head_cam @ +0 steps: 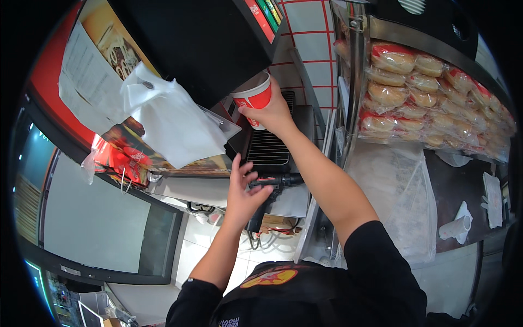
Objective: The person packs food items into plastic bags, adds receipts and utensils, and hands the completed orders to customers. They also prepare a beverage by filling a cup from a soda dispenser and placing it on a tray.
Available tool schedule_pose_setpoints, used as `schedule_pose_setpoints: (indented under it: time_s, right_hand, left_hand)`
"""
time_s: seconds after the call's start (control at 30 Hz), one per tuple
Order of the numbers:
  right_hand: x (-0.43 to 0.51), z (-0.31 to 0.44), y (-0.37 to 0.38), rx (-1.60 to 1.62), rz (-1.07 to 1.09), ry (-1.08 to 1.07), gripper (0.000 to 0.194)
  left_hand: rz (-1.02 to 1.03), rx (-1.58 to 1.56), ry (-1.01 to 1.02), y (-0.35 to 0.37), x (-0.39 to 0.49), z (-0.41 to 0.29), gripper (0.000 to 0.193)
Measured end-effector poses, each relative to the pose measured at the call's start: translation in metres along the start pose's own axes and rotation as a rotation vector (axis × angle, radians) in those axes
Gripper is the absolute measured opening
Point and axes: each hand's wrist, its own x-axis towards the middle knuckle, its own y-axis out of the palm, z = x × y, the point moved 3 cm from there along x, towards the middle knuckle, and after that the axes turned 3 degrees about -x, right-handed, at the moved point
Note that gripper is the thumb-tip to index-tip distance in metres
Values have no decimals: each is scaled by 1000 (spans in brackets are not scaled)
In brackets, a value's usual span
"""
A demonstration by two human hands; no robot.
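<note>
My right hand [270, 109] grips a red and white paper cup [254, 97] under the front of a black drink dispenser [196, 45]. The cup is tilted a little, its open rim close beneath the dispenser's housing, which hides any nozzle. Below the cup lies the black wire grate of a drip tray [267, 149]. My left hand [246, 192] hangs in the air with fingers apart and holds nothing. Behind it, a black cordless drill [279, 180] rests on the counter's front edge; the hand partly covers it.
White plastic bags [175, 118] hang on the dispenser's left side, near a red bag [126, 157]. At right, a metal rack [352, 81] stands beside stacked wrapped buns [408, 94]. A paper roll [455, 228] lies on the dark table [449, 184]. Cables [261, 241] hang below the counter.
</note>
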Motion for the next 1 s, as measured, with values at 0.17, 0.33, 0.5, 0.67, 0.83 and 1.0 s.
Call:
schedule_pose_setpoints:
  time_s: [0.17, 0.33, 0.5, 0.67, 0.83, 1.0]
  right_hand:
    - [0, -11, 12, -62, -16, -17, 93]
    - [-3, -17, 13, -134, -41, -54, 95]
    - [-4, -20, 13, -129, -46, -105, 94]
    - [-5, -15, 11, -137, -45, -95, 93]
    - [-4, -15, 11, -177, -38, -90, 94]
    - [-4, -13, 11, -161, -42, -108, 93]
  left_hand:
    - [-60, 9, -162, -49, -64, 39, 94]
    - [-210, -98, -324, -80, -116, 68, 91]
    - [-277, -187, -346, -83, -132, 76, 89]
    - [-266, -183, -279, -83, -125, 72, 89]
    - [-263, -185, -286, -82, -126, 74, 88]
    - [-267, -142, -302, -81, -124, 78, 87]
